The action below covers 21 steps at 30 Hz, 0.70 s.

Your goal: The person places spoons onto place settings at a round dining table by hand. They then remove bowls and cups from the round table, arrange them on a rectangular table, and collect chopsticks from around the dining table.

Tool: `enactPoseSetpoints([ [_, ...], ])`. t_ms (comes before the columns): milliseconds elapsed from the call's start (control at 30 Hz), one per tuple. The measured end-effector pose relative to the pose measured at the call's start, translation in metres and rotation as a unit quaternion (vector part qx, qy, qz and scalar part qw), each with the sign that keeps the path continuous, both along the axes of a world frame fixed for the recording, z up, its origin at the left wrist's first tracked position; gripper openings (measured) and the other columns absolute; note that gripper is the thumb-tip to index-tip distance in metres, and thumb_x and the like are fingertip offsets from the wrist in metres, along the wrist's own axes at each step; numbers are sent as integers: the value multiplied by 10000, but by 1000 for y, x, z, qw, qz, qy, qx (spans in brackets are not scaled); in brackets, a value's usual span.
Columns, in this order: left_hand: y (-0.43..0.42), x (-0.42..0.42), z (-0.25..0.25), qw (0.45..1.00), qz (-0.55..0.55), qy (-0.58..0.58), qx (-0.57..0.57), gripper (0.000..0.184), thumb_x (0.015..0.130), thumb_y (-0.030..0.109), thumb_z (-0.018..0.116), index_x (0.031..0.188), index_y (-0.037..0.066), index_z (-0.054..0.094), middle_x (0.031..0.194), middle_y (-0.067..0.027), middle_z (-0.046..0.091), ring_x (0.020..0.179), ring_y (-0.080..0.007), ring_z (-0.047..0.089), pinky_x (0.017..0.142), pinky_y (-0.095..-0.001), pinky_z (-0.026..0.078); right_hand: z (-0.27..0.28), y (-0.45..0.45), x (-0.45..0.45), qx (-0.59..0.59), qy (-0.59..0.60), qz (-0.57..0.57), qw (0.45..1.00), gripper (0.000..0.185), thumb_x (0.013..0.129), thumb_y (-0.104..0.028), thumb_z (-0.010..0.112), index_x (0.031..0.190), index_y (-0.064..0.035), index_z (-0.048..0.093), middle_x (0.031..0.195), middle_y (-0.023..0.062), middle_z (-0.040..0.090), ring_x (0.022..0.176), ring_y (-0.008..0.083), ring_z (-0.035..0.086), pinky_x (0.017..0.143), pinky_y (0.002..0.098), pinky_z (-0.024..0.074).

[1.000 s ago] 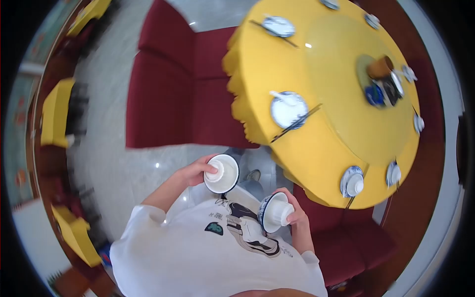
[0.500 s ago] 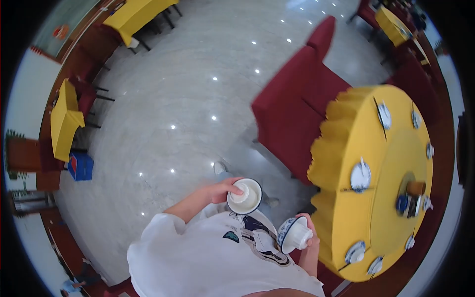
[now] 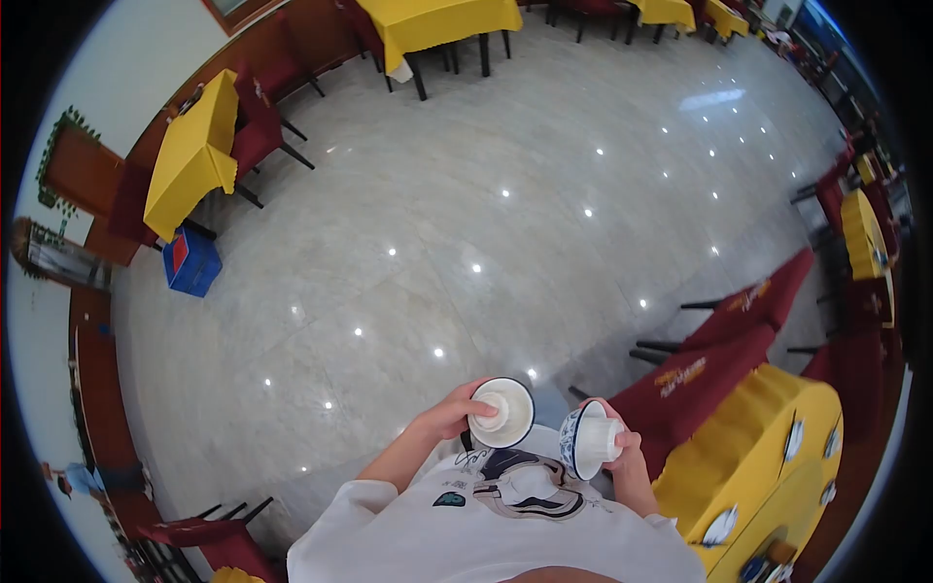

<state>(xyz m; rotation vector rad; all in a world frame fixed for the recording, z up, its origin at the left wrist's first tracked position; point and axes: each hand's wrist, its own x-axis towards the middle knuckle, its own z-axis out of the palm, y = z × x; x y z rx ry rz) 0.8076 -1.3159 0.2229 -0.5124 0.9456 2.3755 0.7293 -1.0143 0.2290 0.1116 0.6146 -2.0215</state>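
The left hand (image 3: pixel 449 414) is gripping a white bowl (image 3: pixel 522 416), pinning its inner cup (image 3: pixel 496 425); the right hand (image 3: pixel 627 451) is clasping a patterned bowl (image 3: pixel 571 443) and second cup (image 3: pixel 597 443), perhaps several stacked. Before the shirt (image 3: pixel 389 544), both bowls are likely feeling light, stiff, slick, breakable, needing wall-and-cup pinches.

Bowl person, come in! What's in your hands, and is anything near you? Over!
Left hand: gripping blue-rimmed bowl, white piece inside. Right hand: gripping blue-patterned bowl, another white piece inside. Maroon chair and yellow-draped table nearby, right side.
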Motion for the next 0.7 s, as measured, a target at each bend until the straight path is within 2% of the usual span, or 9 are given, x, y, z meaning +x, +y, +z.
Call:
enactPoseSetpoints([
  [200,-56,-160,-11,999,40,21,8,645,704,106,704,1277,29,416,1175,-85,538,1065,-184,535,915,-328,430,-32,-74,-163,32,28,-9,999,777,525,-176,696,1228,-6,411,1072,132,557,967,261,584,815,355,502],
  [300,-101,-252,-18,998,63,20,-10,642,712,104,697,1282,34,410,1171,-86,540,1061,-187,539,917,-330,432,-48,-112,-267,16,38,12,999,788,539,-166,698,1251,-8,400,1091,132,556,985,259,579,815,358,500],
  [333,-118,-274,-18,997,78,10,-23,641,715,103,695,1283,36,407,1168,-86,541,1063,-190,539,920,-332,432,-57,-121,-301,24,35,29,999,790,551,-159,704,1263,-10,396,1110,131,552,1008,258,572,850,369,490],
  [500,-203,-356,-6,983,178,-24,-36,629,723,108,683,1283,33,405,1166,-96,542,1077,-209,543,932,-348,441,-31,-214,-458,31,34,109,993,780,582,-145,705,1283,-19,388,1152,127,540,1052,253,556,908,384,465],
  [567,-231,-376,-10,962,267,-57,-34,611,739,132,668,1280,26,406,1178,-107,539,1079,-221,547,924,-371,453,-21,-253,-509,44,23,129,990,781,591,-143,704,1292,-22,383,1167,126,536,1066,252,551,923,387,458],
  [633,-259,-397,-13,952,301,-48,-11,597,748,149,662,1274,23,410,1180,-113,540,1083,-228,547,922,-383,456,-9,-303,-558,36,35,160,986,776,608,-139,698,1303,-25,374,1184,127,530,1081,252,545,923,388,457],
  [700,-289,-427,-19,942,333,-43,11,584,757,165,655,1269,20,413,1182,-118,541,1086,-235,547,921,-394,459,-20,-351,-604,35,37,167,985,768,614,-146,698,1301,-26,376,1183,127,530,1084,251,543,923,386,457],
])
